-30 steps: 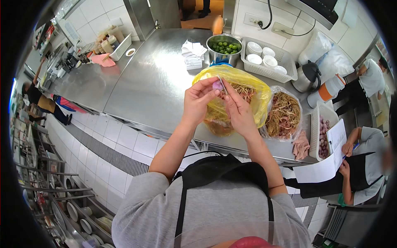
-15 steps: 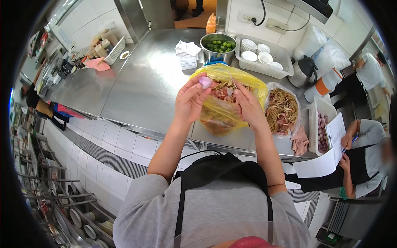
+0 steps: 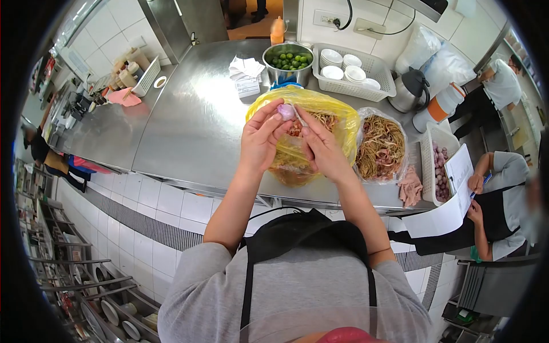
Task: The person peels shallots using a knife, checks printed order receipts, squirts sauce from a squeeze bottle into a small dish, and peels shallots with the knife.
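Note:
Over a yellow plastic bag (image 3: 345, 123) of peelings, my left hand (image 3: 261, 137) pinches a purple-skinned shallot (image 3: 285, 111) between its fingertips. My right hand (image 3: 324, 147) is closed on a small knife (image 3: 299, 116), whose thin blade is up against the shallot's right side. Right of the yellow bag sits a clear bag (image 3: 382, 150) full of dry stalks and skins. Farther right, a white basket (image 3: 428, 164) holds many shallots, with a crumpled pink cloth (image 3: 410, 186) beside it.
Behind the bags are a pot of green limes (image 3: 287, 62), a basket of white bowls (image 3: 383, 93), paper slips (image 3: 246, 74) and a kettle (image 3: 409, 94). An orange-banded container (image 3: 439, 106) stands right. A co-worker (image 3: 494, 200) holds papers at the right; others stand farther off.
The knife moved away from the shallot half a second ago and is now back against it. My right hand has come closer to my left. The view has shifted, so the counter items appear farther left.

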The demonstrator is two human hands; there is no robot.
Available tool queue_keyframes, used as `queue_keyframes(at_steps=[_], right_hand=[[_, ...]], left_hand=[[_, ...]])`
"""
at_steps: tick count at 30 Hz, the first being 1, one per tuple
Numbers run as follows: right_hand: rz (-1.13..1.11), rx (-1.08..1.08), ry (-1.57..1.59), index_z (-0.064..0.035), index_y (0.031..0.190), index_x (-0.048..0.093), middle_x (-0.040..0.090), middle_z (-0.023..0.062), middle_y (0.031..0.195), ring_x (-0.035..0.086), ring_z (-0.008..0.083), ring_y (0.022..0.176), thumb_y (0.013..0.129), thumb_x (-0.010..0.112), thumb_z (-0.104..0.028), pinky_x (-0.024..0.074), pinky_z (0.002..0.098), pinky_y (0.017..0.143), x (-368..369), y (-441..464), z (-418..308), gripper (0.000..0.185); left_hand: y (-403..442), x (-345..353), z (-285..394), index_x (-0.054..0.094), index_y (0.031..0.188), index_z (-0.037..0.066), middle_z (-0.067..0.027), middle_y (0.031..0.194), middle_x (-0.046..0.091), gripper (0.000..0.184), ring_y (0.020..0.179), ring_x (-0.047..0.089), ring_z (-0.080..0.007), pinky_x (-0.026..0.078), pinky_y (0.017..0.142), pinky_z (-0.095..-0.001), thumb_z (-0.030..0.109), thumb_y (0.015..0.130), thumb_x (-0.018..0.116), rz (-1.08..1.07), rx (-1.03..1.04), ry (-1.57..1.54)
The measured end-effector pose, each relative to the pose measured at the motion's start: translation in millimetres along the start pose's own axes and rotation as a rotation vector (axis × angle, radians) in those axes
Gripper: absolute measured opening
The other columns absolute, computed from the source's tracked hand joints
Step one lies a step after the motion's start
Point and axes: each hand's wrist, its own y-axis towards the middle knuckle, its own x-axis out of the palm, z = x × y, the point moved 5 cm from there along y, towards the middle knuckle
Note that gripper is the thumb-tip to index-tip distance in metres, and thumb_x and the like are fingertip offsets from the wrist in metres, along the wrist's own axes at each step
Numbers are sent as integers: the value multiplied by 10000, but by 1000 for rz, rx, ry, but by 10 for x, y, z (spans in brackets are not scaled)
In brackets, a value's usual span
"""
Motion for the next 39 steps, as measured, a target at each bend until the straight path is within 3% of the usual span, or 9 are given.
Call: queue_keyframes(at_steps=[9, 12, 18, 21, 24, 26, 28, 32, 39], right_hand=[[139, 100, -12, -151, 1253, 421, 337, -51, 502, 289, 29, 401, 892, 424, -271, 270, 168, 353, -371, 116, 0, 380], [243, 34, -644, 2, 801, 615, 484, 65, 487, 464, 150, 443, 797, 530, -268, 375, 296, 457, -543, 275, -124, 283], [276, -232, -772, -4, 633, 586, 536, 116, 516, 531, 216, 489, 692, 609, -279, 416, 306, 505, -543, 513, 95, 282], [205, -102, -724, 0, 657, 574, 529, 42, 512, 472, 90, 473, 701, 639, -242, 373, 243, 462, -568, 536, 186, 255], [188, 125, -662, -1, 711, 594, 567, 85, 555, 545, 142, 512, 677, 658, -272, 428, 277, 505, -500, 505, 202, 281], [356, -486, -761, -8, 721, 605, 579, 110, 565, 570, 205, 537, 668, 654, -290, 456, 320, 545, -507, 486, 227, 291], [202, -70, -769, -24, 794, 614, 600, 149, 682, 592, 265, 649, 654, 638, -264, 463, 330, 607, -568, 463, 255, 279], [341, -343, -772, 4, 723, 608, 601, 137, 637, 594, 252, 607, 686, 597, -193, 461, 319, 590, -615, 258, 201, 201], [426, -17, -331, -9, 765, 628, 622, 66, 654, 578, 143, 590, 752, 612, -254, 449, 271, 574, -1059, -591, -193, 246]], left_hand=[[-10, -171, 72, 450, 1135, -58, -174, 988, 570, 307, 892, 594, -228, 514, 764, -260, 19, 838, 438, -30, -58, -103], [-39, -214, 170, 447, 1136, -63, -174, 986, 570, 309, 889, 595, -230, 515, 763, -260, 15, 837, 437, -48, -30, -128], [-135, -250, 247, 438, 1142, -67, -179, 1000, 562, 320, 883, 596, -233, 519, 755, -253, 6, 830, 443, -5, -15, -98], [-174, -252, 210, 436, 1147, -63, -173, 1012, 558, 328, 885, 594, -234, 509, 771, -258, 2, 826, 453, -36, -28, -72], [-232, -199, 181, 439, 1144, -57, -162, 1054, 538, 327, 942, 564, -229, 485, 811, -276, 11, 825, 464, -17, -22, -9], [-239, -82, 140, 436, 1144, -55, -162, 1079, 522, 325, 968, 547, -226, 477, 823, -280, 13, 827, 461, -84, -19, 23], [-264, 4, 49, 428, 1150, -51, -164, 1097, 508, 330, 977, 539, -226, 477, 825, -283, 5, 825, 457, -168, -35, 25], [-273, 217, -167, 421, 1156, -46, -159, 1124, 490, 343, 995, 527, -227, 475, 829, -297, -7, 818, 466, -310, -38, 51], [-254, 677, -589, 431, 1145, -48, -138, 1115, 496, 394, 968, 528, -185, 466, 809, -275, -72, 760, 511, -304, 147, 379]])
